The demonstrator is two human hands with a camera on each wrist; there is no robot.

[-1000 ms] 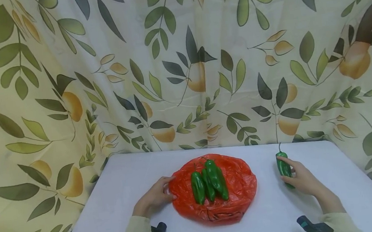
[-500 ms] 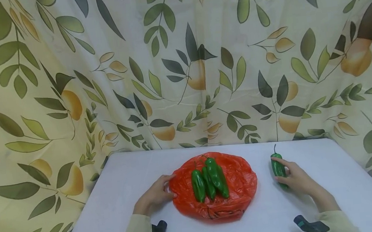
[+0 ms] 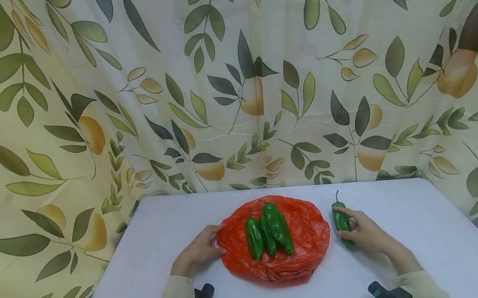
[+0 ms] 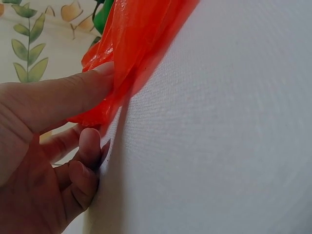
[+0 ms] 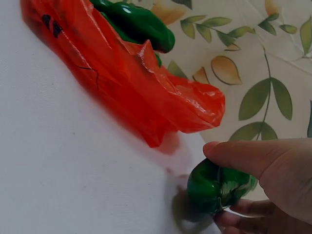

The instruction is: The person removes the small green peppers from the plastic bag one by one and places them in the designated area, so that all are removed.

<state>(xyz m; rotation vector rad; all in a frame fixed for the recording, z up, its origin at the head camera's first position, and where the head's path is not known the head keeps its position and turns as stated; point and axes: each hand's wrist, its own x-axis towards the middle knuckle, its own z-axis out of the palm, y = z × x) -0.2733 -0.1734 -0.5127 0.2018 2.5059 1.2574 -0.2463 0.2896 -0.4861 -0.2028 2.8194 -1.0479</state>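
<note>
A crumpled red plastic bag (image 3: 309, 231), its rim rolled down, lies mid-table with several glossy green peppers (image 3: 255, 239) resting in it side by side. At its left rim is my left hand (image 3: 199, 251); in the left wrist view the thumb (image 4: 92, 87) pinches the red film (image 4: 141, 44) while other fingers curl beneath. My right hand (image 3: 366, 233) grips another green pepper (image 3: 340, 221), thin stem pointing away, just right of the bag. The right wrist view has this pepper (image 5: 204, 187) between thumb and fingers, close over the white surface and apart from the bag.
The table (image 3: 163, 215) wears a white cover. A curtain (image 3: 233, 96) printed with leaves and fruit hangs behind it and along the sides. Dark wrist-worn devices (image 3: 390, 293) stick out near both sleeves.
My right hand has moved left across the table with the pepper, coming close to the bag's right edge. The left hand stays at the bag's left rim.
</note>
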